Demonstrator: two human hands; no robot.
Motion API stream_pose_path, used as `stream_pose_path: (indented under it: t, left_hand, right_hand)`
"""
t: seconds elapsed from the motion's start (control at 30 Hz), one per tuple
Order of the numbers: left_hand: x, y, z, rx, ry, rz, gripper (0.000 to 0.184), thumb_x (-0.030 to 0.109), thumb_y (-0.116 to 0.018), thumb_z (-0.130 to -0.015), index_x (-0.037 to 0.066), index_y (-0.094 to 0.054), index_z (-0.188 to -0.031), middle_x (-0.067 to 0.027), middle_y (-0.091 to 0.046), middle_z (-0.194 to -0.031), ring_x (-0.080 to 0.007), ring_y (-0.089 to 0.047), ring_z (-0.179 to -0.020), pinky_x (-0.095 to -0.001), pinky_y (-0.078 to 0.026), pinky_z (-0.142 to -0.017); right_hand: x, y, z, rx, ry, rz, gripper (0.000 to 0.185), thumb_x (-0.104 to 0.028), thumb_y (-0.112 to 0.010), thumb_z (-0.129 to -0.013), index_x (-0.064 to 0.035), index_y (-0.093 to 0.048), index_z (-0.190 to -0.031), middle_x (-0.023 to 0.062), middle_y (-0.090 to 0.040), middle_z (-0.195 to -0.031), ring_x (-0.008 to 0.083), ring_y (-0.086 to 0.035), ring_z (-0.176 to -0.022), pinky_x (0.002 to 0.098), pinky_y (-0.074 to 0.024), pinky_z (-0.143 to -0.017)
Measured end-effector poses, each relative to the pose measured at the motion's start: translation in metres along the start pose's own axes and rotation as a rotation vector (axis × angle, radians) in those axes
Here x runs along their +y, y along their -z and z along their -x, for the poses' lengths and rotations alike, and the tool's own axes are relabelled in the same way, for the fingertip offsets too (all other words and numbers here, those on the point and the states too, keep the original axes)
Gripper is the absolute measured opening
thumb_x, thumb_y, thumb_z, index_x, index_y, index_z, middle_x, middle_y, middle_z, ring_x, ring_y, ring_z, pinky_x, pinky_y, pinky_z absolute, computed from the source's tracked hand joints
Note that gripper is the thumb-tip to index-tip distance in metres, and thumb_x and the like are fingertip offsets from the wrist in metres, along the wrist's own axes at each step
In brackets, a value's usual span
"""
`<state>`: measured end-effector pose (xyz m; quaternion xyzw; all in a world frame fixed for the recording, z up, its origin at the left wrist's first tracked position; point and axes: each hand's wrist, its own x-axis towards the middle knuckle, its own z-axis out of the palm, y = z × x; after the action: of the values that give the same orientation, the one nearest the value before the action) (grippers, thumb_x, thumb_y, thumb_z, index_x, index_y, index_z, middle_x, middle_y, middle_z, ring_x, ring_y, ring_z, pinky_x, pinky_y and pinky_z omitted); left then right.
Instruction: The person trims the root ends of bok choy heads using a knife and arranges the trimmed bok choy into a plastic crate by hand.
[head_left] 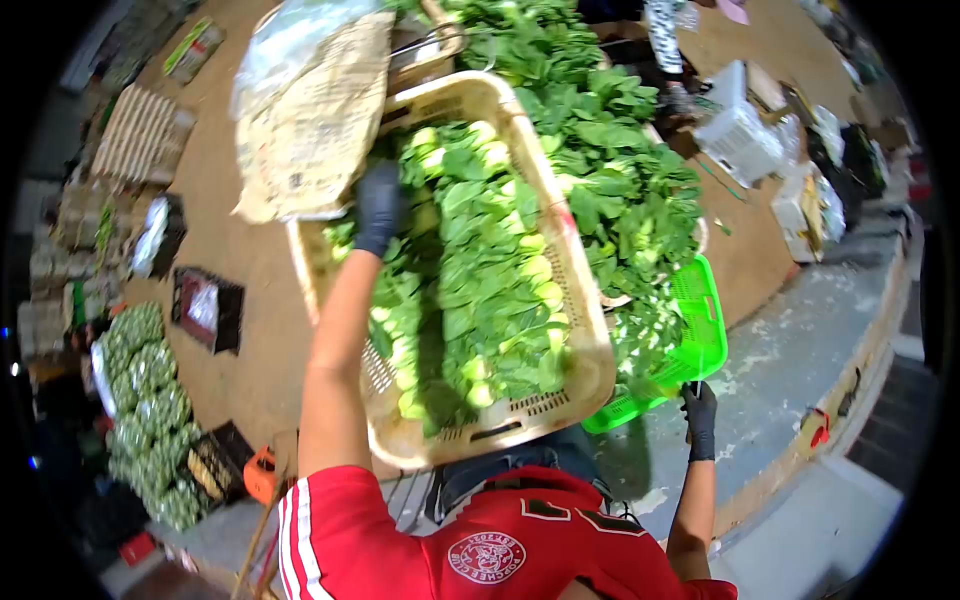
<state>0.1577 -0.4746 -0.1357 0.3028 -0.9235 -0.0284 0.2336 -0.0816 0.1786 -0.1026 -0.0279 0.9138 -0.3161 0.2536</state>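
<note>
A large cream plastic crate (585, 330) in front of me holds rows of bok choy (490, 260), their pale green stem ends facing outward. My left hand (380, 208), in a black glove, reaches over the crate's upper left part, beside the bok choy; its fingertips are too dark and hidden to make out. My right hand (700, 412), also black-gloved, is closed low at the right, beside a bright green basket (712, 320). Something thin and shiny shows at its fingers, too small to name. A big heap of loose bok choy (620, 170) lies right of the crate.
Brown paper (310, 130) and clear plastic lie at the crate's upper left. Bagged greens (150, 410) line the floor at left, near an orange container (262, 475). A white crate (740, 135) and boxes stand at upper right, near another person's leg (664, 40).
</note>
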Motion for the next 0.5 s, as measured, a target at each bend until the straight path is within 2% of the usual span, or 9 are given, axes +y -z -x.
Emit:
stream_pose_path:
  t: [0.07, 0.13, 0.17, 0.2, 0.23, 0.3, 0.43, 0.47, 0.5]
  left_hand:
    - [-0.042, 0.007, -0.016, -0.106, 0.037, 0.073, 0.04, 0.015, -0.063, -0.065, 0.002, -0.06, -0.102, -0.0217, -0.058, -0.106, -0.0394, -0.051, -0.099, -0.043, -0.039, -0.091]
    - [-0.11, -0.01, -0.025, 0.069, 0.131, 0.241, 0.044, 0.016, -0.063, -0.069, 0.001, -0.057, -0.11, -0.0193, -0.056, -0.109, -0.0366, -0.05, -0.101, -0.0413, -0.038, -0.093]
    - [-0.118, 0.01, -0.033, 0.014, 0.306, 0.47, 0.042, 0.016, -0.062, -0.073, 0.001, -0.056, -0.112, -0.0192, -0.056, -0.111, -0.0352, -0.051, -0.103, -0.0391, -0.04, -0.091]
    - [-0.159, 0.006, -0.033, 0.111, 0.216, 0.323, 0.04, 0.018, -0.06, -0.078, 0.0, -0.055, -0.113, -0.0198, -0.056, -0.114, -0.0344, -0.052, -0.104, -0.0382, -0.041, -0.09]
    - [-0.188, 0.019, -0.041, 0.095, 0.308, 0.329, 0.039, 0.018, -0.059, -0.081, 0.0, -0.055, -0.115, -0.0203, -0.055, -0.116, -0.0344, -0.051, -0.107, -0.0391, -0.04, -0.093]
    - [-0.2, 0.045, -0.045, -0.042, 0.341, 0.102, 0.046, 0.016, -0.058, -0.082, 0.002, -0.048, -0.125, -0.0199, -0.05, -0.124, -0.0339, -0.048, -0.114, -0.0394, -0.038, -0.096]
    - [-0.266, 0.016, -0.037, -0.136, 0.147, -0.012, 0.063, 0.013, -0.054, -0.083, 0.006, -0.026, -0.14, -0.0188, -0.038, -0.136, -0.0333, -0.042, -0.121, -0.0393, -0.036, -0.099]
    - [-0.256, 0.021, -0.049, -0.046, 0.064, -0.028, 0.06, 0.013, -0.054, -0.082, 0.005, -0.032, -0.136, -0.0206, -0.041, -0.133, -0.0338, -0.042, -0.121, -0.0398, -0.035, -0.1]
    - [-0.268, 0.014, -0.057, -0.1, 0.142, -0.018, 0.055, 0.018, -0.054, -0.081, 0.005, -0.039, -0.132, -0.0227, -0.048, -0.125, -0.0362, -0.047, -0.115, -0.0423, -0.037, -0.097]
  right_hand:
    - [-0.016, -0.006, 0.016, 0.029, -0.047, -0.056, 0.017, -0.02, -0.06, -0.085, -0.0048, -0.062, -0.092, 0.0035, -0.063, -0.073, 0.0094, -0.05, -0.048, 0.0253, -0.0395, -0.043]
    - [-0.009, -0.011, 0.024, 0.045, -0.021, -0.045, 0.021, -0.025, -0.059, -0.086, -0.0058, -0.063, -0.094, 0.0041, -0.065, -0.075, 0.0091, -0.051, -0.048, 0.0245, -0.0389, -0.041]
    - [-0.009, -0.013, 0.03, 0.058, 0.03, -0.016, 0.022, -0.026, -0.059, -0.086, -0.0053, -0.063, -0.094, 0.0042, -0.065, -0.073, 0.0092, -0.052, -0.047, 0.0247, -0.0393, -0.042]
    - [-0.014, -0.013, 0.035, 0.052, 0.033, 0.049, 0.023, -0.026, -0.06, -0.086, -0.0043, -0.063, -0.093, 0.0048, -0.065, -0.072, 0.0096, -0.052, -0.047, 0.025, -0.04, -0.042]
    - [-0.018, -0.016, 0.041, 0.026, 0.035, 0.114, 0.023, -0.026, -0.06, -0.086, -0.0034, -0.064, -0.091, 0.0053, -0.065, -0.07, 0.01, -0.053, -0.046, 0.0252, -0.0407, -0.042]
    - [-0.019, -0.026, 0.048, 0.028, 0.05, 0.091, 0.023, -0.023, -0.061, -0.086, -0.0008, -0.063, -0.089, 0.007, -0.065, -0.07, 0.0115, -0.054, -0.046, 0.0258, -0.0425, -0.043]
    - [-0.023, -0.051, 0.05, -0.022, 0.005, 0.082, 0.022, -0.022, -0.059, -0.086, -0.0005, -0.062, -0.089, 0.0063, -0.066, -0.072, 0.0112, -0.053, -0.046, 0.0257, -0.0415, -0.041]
    - [-0.023, -0.055, 0.054, -0.057, -0.011, 0.105, 0.021, -0.022, -0.058, -0.086, -0.0008, -0.061, -0.089, 0.0061, -0.066, -0.072, 0.0112, -0.053, -0.046, 0.0256, -0.041, -0.04]
    - [-0.029, -0.06, 0.06, -0.071, -0.05, 0.098, 0.02, -0.02, -0.058, -0.086, -0.0007, -0.061, -0.089, 0.0068, -0.066, -0.073, 0.0116, -0.053, -0.046, 0.0261, -0.0419, -0.041]
